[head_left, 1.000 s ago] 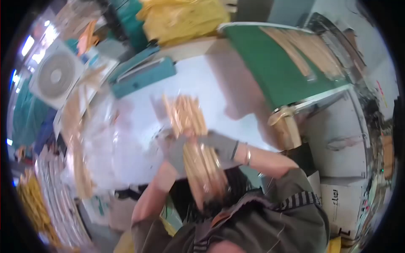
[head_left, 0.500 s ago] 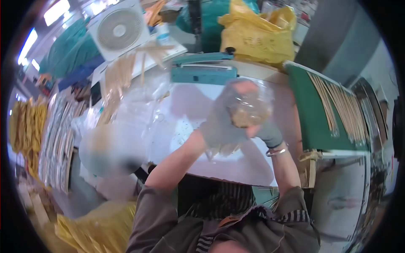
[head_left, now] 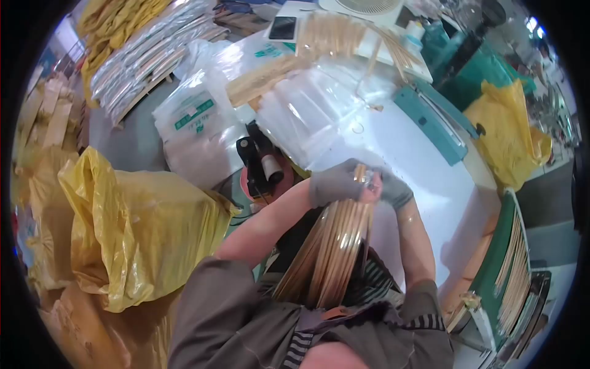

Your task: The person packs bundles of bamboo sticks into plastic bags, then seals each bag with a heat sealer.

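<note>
A bundle of thin wooden sticks in a clear plastic bag [head_left: 338, 246] slants down from my hands towards my lap, in front of my chest. My left hand [head_left: 332, 184], in a grey glove with bare fingertips, closes round the upper end of the bag. Opposite it, my right hand [head_left: 393, 189], gloved the same way, pinches the gathered plastic there. A few stick ends poke up between the fingers. Just left of my left hand stands a black tape dispenser [head_left: 258, 163]. Flat clear plastic bags [head_left: 310, 114] lie beyond my hands.
A teal heat sealer [head_left: 433, 120] lies across the white tabletop [head_left: 393, 154]. Loose sticks [head_left: 332, 37] and a phone [head_left: 283, 27] are at the back. Yellow sacks [head_left: 153, 227] crowd the left. A green board with sticks [head_left: 513, 270] stands at the right.
My view has swung to the left. The bundle, earlier end-on towards me above the white tabletop, now points down to my lap, and both hands have come closer to my body.
</note>
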The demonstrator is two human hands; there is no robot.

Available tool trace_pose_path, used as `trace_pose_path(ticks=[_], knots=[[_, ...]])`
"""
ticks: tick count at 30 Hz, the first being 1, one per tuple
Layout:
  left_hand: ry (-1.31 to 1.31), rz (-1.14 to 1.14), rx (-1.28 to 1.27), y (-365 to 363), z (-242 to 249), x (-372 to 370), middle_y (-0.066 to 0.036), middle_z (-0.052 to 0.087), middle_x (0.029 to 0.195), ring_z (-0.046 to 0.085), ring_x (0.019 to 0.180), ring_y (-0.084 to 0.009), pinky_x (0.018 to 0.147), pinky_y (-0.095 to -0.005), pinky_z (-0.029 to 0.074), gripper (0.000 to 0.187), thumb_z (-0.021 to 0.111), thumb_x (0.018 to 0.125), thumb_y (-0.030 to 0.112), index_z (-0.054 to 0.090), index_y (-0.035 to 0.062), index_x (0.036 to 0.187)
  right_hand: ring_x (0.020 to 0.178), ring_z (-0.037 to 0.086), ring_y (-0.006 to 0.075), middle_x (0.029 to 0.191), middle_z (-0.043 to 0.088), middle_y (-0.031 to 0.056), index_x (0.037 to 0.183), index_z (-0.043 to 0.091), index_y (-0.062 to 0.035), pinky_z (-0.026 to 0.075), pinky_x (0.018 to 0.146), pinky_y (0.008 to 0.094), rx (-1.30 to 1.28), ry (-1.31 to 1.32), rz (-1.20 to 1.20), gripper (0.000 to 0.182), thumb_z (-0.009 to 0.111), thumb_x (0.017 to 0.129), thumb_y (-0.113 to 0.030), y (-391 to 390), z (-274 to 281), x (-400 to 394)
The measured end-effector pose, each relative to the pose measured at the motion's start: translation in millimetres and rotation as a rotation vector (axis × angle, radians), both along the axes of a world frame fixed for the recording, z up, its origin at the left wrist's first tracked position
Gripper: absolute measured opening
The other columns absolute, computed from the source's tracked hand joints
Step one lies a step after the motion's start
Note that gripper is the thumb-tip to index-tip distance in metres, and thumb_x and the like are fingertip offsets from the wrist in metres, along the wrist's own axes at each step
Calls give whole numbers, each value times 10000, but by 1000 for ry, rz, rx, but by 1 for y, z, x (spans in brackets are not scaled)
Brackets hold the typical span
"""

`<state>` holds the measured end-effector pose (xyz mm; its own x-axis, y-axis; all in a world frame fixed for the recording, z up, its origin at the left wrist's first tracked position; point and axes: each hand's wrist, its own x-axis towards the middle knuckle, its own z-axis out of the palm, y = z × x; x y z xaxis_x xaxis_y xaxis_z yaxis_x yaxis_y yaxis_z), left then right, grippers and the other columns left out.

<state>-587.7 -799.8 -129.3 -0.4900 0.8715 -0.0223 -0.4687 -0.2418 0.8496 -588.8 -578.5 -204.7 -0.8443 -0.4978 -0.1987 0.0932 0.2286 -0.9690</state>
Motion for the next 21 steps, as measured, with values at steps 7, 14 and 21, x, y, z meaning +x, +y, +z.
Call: trace_pose_path(ticks=[7, 14, 21], knots=[[74, 138, 81, -42, -53, -29, -12, 577, 775, 536, 743, -88, 709, -236, 428, 158, 649, 695, 96, 596, 35, 832, 716, 576, 293, 783, 585, 115, 745, 579, -54, 446, 627, 377, 553, 949, -573, 284, 679, 706, -317, -161, -13, -166], [-71, 152, 87, -58, -59, -37, -34, 570, 784, 547, 769, -117, 698, -249, 423, 217, 659, 661, 159, 583, 39, 825, 546, 520, 219, 614, 561, 99, 716, 618, -77, 411, 560, 352, 485, 502, -494, 272, 591, 789, -337, -141, -45, -205], [127, 216, 30, -69, -86, -49, -31, 581, 791, 548, 748, -111, 681, -258, 444, 225, 670, 713, 194, 587, 27, 839, 622, 452, 56, 633, 502, 0, 739, 542, -22, 378, 557, 215, -184, 188, -175, 127, 536, 829, -110, -106, 53, -30]])
